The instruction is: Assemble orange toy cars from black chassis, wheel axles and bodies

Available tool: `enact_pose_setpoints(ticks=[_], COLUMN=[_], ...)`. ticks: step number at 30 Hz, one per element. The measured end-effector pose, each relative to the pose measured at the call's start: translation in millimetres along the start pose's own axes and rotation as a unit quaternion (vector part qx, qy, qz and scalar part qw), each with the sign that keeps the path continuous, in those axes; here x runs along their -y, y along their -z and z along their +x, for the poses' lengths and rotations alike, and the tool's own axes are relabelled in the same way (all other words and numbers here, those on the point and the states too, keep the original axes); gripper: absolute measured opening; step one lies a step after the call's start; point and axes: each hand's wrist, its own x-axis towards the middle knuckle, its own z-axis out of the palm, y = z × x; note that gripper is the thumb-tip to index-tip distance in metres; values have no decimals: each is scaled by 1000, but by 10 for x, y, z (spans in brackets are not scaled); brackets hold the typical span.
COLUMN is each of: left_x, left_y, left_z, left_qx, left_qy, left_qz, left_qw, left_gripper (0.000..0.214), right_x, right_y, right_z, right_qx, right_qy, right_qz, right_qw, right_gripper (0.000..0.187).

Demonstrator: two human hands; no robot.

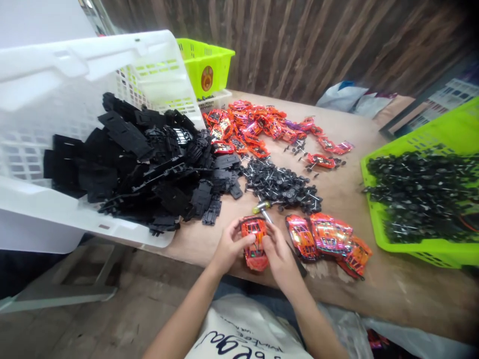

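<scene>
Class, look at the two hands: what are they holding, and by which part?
Both the left hand and right hand hold one red toy car body, gripping its long sides.

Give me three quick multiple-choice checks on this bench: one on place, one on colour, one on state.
1. Where is the heap of black chassis plates?
A. Spilling from the tipped white crate
B. In the green basket on the right
C. On the floor

2. What colour is the toy car body between the hands?
A. Blue
B. Red-orange
C. White

3. How is that car body held?
A. Lying untouched on the table
B. By the left hand alone
C. By both hands

Answers:
1 A: black chassis plates pour out of the white crate onto the table.
2 B: the car body is shiny red-orange.
3 C: left hand and right hand both grip it.
</scene>
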Motion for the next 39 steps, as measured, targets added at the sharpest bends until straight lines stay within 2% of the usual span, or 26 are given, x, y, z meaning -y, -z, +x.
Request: enact_pose_setpoints(ticks=[2,4,9,13,17,21,24,26,28,30,31,33,35,37,39], left_x=[4,15,59,8,-56,-18,25,40,53,76,90,111,104,69,26], left_y=[-42,-57,-6,28,35,74,129,161,175,168,158,134,107,82,62], left_z=[-61,-116,-186,-197,-193,-192,-207,-207,-179,-122,-86,-11,51,90,108], left_qx=[41,61,58,77,102,96,65,39,10,-15,-24,-43,-51,-48,-45], left_qy=[-22,-45,-84,-92,-96,-128,-132,-133,-131,-101,-74,-15,26,52,70], left_qz=[22,50,109,98,93,80,105,140,185,227,237,222,181,156,153], left_qw=[999,996,989,988,986,984,983,980,974,968,968,974,982,985,985], left_gripper=[43,43,42,44,48,43,45,56,65,59,53,48,52,51,45], right_x=[67,96,128,189,188,143,144,145,135,118,108,85,52,8,-41], right_y=[-48,-80,-122,-80,45,137,136,91,26,-21,-25,14,90,159,189], right_z=[18,-3,-101,-94,-78,-85,-71,-43,1,54,81,137,187,219,210], right_qx=[29,22,-25,34,110,106,110,85,49,44,56,90,105,83,42], right_qy=[-32,-35,-35,-36,-10,0,32,82,134,165,172,165,122,60,20], right_qz=[79,134,200,219,102,-19,-122,-225,-342,-423,-436,-406,-332,-268,-235], right_qw=[996,990,979,975,989,994,986,967,929,890,882,894,929,958,971], right_gripper=[37,32,26,34,46,56,38,26,18,14,14,20,25,28,28])
